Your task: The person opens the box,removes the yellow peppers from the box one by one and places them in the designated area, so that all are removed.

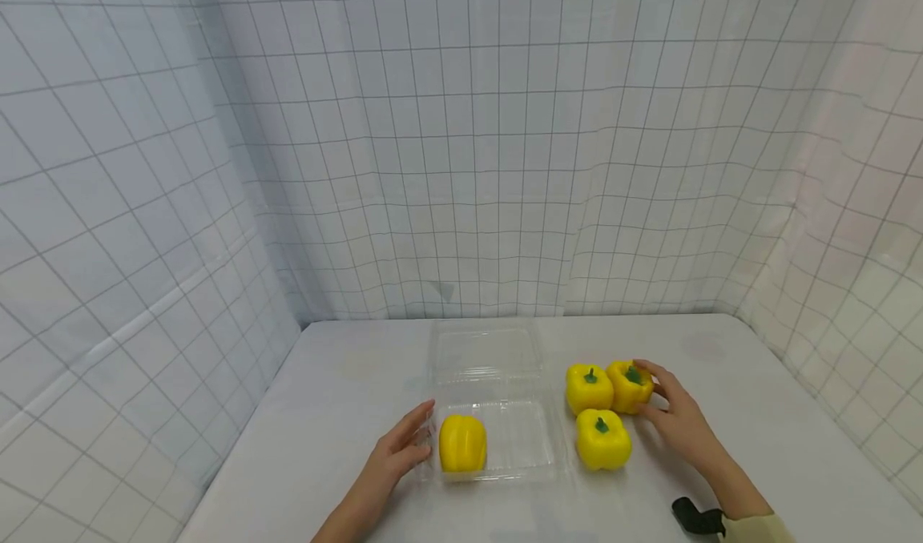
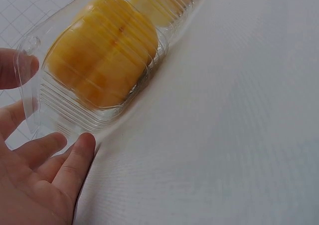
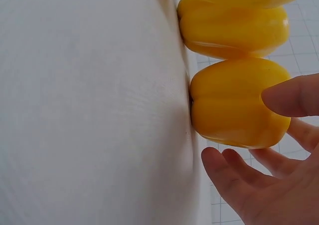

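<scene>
A clear plastic clamshell box [image 1: 521, 439] lies unfolded on the table, one yellow bell pepper [image 1: 463, 444] on its side at the left of the tray. My left hand [image 1: 392, 448] rests against the tray's left edge with relaxed fingers; in the left wrist view its fingertips [image 2: 83, 144] are near the ribbed wall. At the right, my right hand [image 1: 681, 423] spreads around the rightmost yellow bell pepper [image 3: 234, 105]. One fingertip overlaps that pepper in the right wrist view, while lower fingers stand slightly apart from it. The pepper sits on the table.
Two more yellow bell peppers [image 1: 589, 391] stand beside it, the nearer pepper [image 1: 603, 440] closer to me. The box's lid [image 1: 486, 351] lies open toward the back. White gridded curtains [image 1: 469, 166] surround the white table [image 1: 346, 383]. A black object [image 1: 695, 517] shows by the right sleeve.
</scene>
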`<action>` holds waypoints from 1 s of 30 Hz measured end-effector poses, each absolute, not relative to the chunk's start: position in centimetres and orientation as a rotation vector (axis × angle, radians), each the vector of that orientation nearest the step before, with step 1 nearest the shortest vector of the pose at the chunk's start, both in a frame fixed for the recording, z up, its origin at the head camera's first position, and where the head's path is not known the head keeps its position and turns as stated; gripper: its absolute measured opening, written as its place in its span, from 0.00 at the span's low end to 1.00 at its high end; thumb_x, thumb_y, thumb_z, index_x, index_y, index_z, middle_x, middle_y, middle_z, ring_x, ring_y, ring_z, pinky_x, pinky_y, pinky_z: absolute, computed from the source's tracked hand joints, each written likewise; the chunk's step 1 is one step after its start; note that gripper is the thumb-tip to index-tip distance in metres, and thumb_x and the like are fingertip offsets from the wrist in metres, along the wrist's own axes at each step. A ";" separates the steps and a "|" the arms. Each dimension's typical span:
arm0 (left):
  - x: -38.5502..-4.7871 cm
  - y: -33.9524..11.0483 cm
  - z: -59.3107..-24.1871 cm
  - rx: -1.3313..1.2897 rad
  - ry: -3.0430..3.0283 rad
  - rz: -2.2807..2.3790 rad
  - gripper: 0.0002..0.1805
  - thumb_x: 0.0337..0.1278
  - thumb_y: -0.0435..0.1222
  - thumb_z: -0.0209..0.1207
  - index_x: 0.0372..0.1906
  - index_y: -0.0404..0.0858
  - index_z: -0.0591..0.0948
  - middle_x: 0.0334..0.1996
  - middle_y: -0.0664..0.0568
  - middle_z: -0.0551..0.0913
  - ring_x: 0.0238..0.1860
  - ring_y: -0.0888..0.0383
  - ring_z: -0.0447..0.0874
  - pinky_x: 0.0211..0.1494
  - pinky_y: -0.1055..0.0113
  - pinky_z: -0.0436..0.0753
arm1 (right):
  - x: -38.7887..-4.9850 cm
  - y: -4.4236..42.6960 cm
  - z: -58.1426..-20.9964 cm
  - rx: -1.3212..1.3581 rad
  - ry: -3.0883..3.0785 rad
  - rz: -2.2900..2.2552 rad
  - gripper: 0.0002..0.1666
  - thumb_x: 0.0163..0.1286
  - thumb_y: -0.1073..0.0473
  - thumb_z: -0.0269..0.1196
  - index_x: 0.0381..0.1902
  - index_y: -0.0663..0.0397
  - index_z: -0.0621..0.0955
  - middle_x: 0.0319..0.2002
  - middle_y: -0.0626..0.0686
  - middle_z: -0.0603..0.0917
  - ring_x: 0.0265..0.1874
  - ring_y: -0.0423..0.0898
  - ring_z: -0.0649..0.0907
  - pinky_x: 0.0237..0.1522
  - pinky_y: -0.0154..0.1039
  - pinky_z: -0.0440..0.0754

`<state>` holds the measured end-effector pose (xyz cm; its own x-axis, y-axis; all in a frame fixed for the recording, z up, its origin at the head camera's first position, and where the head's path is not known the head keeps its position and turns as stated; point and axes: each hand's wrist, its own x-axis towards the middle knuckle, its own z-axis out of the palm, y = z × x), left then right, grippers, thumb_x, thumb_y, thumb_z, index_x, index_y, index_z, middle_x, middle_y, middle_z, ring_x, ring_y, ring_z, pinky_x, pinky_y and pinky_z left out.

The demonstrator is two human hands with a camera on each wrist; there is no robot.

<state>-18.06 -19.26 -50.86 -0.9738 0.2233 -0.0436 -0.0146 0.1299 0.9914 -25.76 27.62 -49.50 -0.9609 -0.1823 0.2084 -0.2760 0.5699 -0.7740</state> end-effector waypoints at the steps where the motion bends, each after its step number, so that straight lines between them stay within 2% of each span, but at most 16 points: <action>1: -18.1 -19.3 -50.9 0.211 2.218 1.947 0.35 0.71 0.43 0.55 0.79 0.50 0.60 0.78 0.42 0.55 0.76 0.35 0.53 0.70 0.39 0.65 | -25.8 27.6 -49.5 0.393 -2.685 1.348 0.40 0.73 0.63 0.61 0.78 0.44 0.60 0.77 0.61 0.57 0.67 0.71 0.67 0.59 0.73 0.69; 7: -18.0 -19.2 -50.9 0.203 2.216 1.952 0.35 0.71 0.42 0.55 0.79 0.49 0.60 0.78 0.41 0.54 0.75 0.34 0.53 0.70 0.39 0.65 | -25.5 27.8 -49.2 0.388 -2.661 1.310 0.40 0.72 0.67 0.60 0.78 0.45 0.60 0.75 0.61 0.59 0.65 0.67 0.70 0.57 0.72 0.72; 13: -18.0 -19.3 -50.6 0.206 2.217 1.955 0.35 0.70 0.42 0.55 0.79 0.49 0.61 0.78 0.41 0.54 0.76 0.34 0.53 0.70 0.38 0.65 | -25.4 28.1 -48.8 0.419 -2.609 1.303 0.41 0.70 0.70 0.60 0.77 0.44 0.61 0.74 0.61 0.60 0.65 0.67 0.70 0.55 0.66 0.77; 25: -18.2 -19.6 -51.1 0.224 2.213 1.936 0.35 0.72 0.42 0.54 0.79 0.49 0.59 0.79 0.42 0.54 0.76 0.34 0.52 0.70 0.38 0.64 | -25.0 28.2 -47.5 0.441 -2.569 1.237 0.40 0.70 0.71 0.60 0.76 0.48 0.63 0.73 0.61 0.61 0.65 0.67 0.70 0.54 0.62 0.79; 30: -18.3 -19.6 -51.1 0.213 2.208 1.925 0.35 0.71 0.43 0.54 0.80 0.50 0.59 0.79 0.42 0.53 0.76 0.35 0.52 0.71 0.39 0.64 | -24.7 27.9 -47.1 0.446 -2.552 1.211 0.41 0.69 0.71 0.61 0.76 0.46 0.63 0.73 0.60 0.61 0.65 0.66 0.70 0.54 0.62 0.79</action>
<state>-18.32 -19.64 -51.10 -0.9688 0.2408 -0.0585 -0.0252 0.1392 0.9899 -24.67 27.95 -47.12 -0.9128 -0.1550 0.3778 -0.3907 0.6006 -0.6976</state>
